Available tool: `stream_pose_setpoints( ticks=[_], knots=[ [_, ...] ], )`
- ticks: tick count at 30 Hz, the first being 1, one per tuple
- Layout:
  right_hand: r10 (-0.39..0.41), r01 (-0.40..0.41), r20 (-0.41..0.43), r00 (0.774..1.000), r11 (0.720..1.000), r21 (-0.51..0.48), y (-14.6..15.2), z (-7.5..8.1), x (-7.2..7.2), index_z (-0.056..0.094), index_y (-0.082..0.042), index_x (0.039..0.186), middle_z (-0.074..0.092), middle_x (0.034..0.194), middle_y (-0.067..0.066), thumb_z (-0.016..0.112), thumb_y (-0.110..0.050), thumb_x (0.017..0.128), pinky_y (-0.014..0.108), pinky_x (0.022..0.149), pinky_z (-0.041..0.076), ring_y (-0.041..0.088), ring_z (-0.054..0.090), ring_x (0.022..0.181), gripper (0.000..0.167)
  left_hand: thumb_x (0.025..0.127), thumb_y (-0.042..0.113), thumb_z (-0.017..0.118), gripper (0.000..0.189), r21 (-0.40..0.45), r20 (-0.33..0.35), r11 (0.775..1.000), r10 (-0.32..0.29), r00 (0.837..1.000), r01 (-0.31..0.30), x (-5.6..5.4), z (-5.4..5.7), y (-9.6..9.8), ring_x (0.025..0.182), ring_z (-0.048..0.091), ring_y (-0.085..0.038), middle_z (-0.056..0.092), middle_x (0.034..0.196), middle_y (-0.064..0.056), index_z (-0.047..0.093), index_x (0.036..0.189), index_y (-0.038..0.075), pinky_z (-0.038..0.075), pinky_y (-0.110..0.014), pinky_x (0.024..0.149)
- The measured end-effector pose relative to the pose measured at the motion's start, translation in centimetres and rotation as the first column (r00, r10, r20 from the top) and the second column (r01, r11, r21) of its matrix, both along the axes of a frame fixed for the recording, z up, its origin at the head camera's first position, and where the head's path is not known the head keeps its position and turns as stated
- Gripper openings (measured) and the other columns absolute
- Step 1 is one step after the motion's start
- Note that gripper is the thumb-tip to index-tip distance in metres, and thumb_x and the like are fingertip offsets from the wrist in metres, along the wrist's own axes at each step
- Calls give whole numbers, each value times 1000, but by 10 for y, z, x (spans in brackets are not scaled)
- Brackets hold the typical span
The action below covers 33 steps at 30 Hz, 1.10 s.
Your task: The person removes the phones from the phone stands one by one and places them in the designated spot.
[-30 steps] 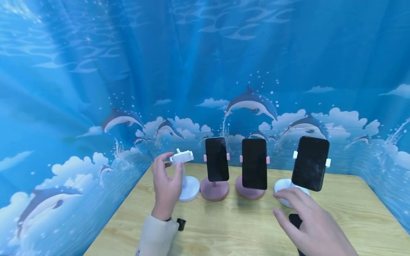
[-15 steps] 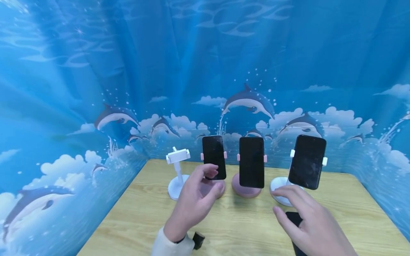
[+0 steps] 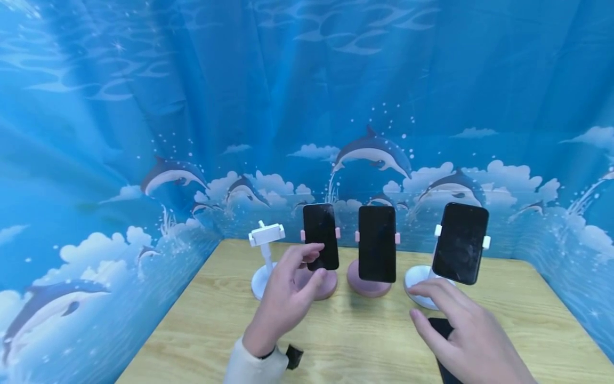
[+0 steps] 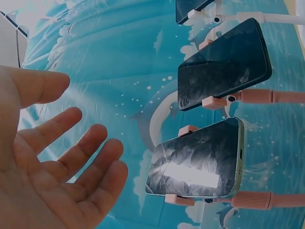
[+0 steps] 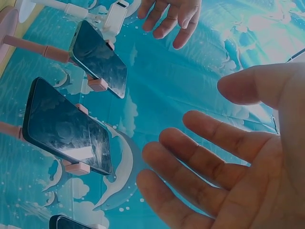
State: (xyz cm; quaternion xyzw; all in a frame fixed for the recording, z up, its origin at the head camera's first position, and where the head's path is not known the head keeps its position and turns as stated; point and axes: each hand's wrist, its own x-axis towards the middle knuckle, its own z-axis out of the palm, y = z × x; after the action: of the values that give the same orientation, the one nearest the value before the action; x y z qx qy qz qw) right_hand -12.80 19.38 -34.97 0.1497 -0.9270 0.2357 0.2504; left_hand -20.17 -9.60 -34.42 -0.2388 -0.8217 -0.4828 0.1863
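My left hand hovers in front of the left pink stand, fingers loosely bent and holding nothing. That stand's clamp grips a phone. To its left is a white phone stand whose clamp carries no phone. My right hand is relaxed and holds nothing, as the right wrist view also shows. It covers much of a flat black object on the table, which looks like a phone. Behind it, the right white stand holds a tilted phone.
Between these stands is another pink stand with a dark phone upright in its clamp. All stand in a row along the back of the wooden table. A blue dolphin-print cloth hangs behind and at the sides.
My left hand has let go of the white stand's clamp and moved right and nearer, in front of the left pink stand. The right hand has hardly moved. The head view has shifted slightly.
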Motion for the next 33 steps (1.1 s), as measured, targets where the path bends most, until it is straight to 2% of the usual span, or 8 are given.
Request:
stream_pose_setpoints(
  ticks=[5,10,15,18,23,26,30,33],
  knots=[
    [-1,1,-12,1000,1000,0,1,1,1,69,-29,120,68,123,-8,80,-24,92,33,68,59,15,70,95,31,102,29,67,39,-11,-21,1000,1,1000,-1,-3,0,0,127,54,-8,58,137,10,60,140,30,48,-47,106],
    [-9,9,13,1000,1000,6,1,3,1,69,-29,122,67,123,-9,78,-28,94,32,69,59,13,69,95,30,103,29,66,43,-1,-6,1000,18,1000,-18,-8,0,-3,137,49,-16,53,146,3,57,145,32,44,-53,111],
    [3,-3,0,1000,1000,10,2,6,1,68,-29,122,66,122,-10,78,-26,94,30,68,58,11,68,94,30,102,25,67,47,31,-3,999,29,1000,-29,-18,-5,-4,140,46,-19,50,152,-7,55,148,21,42,-54,112],
    [22,-22,-26,999,1000,8,1,6,2,68,-29,121,66,120,-12,79,-23,93,30,68,58,8,68,92,31,102,22,67,51,94,-2,994,53,999,-53,-28,-14,-1,138,48,-21,50,151,-6,51,149,13,43,-53,111],
    [25,-25,10,1000,1000,-4,0,5,2,69,-30,120,66,119,-12,78,-26,94,31,69,58,7,69,91,27,103,21,66,56,235,88,963,118,989,-135,-49,-38,8,135,50,-25,49,148,-5,41,152,13,45,-51,110],
    [13,-13,53,999,1000,-4,-1,4,3,69,-31,119,67,117,-13,76,-29,95,32,70,58,7,69,91,25,105,26,63,62,268,158,948,132,979,-171,-58,-46,10,137,49,-29,47,151,-8,33,159,19,43,-52,113],
    [3,-3,81,997,1000,1,-1,5,3,69,-31,118,66,113,-16,76,-31,96,31,70,58,5,68,90,23,109,41,53,66,300,271,942,66,960,-150,-73,-53,11,144,44,-36,41,159,-16,22,164,20,36,-57,117],
    [7,-8,92,996,1000,2,-1,6,3,69,-31,117,65,110,-18,75,-32,96,30,69,57,3,67,89,22,108,56,42,68,359,357,924,-3,934,-134,-86,-58,12,148,38,-38,38,161,-18,26,162,17,30,-61,119]
  ],
)
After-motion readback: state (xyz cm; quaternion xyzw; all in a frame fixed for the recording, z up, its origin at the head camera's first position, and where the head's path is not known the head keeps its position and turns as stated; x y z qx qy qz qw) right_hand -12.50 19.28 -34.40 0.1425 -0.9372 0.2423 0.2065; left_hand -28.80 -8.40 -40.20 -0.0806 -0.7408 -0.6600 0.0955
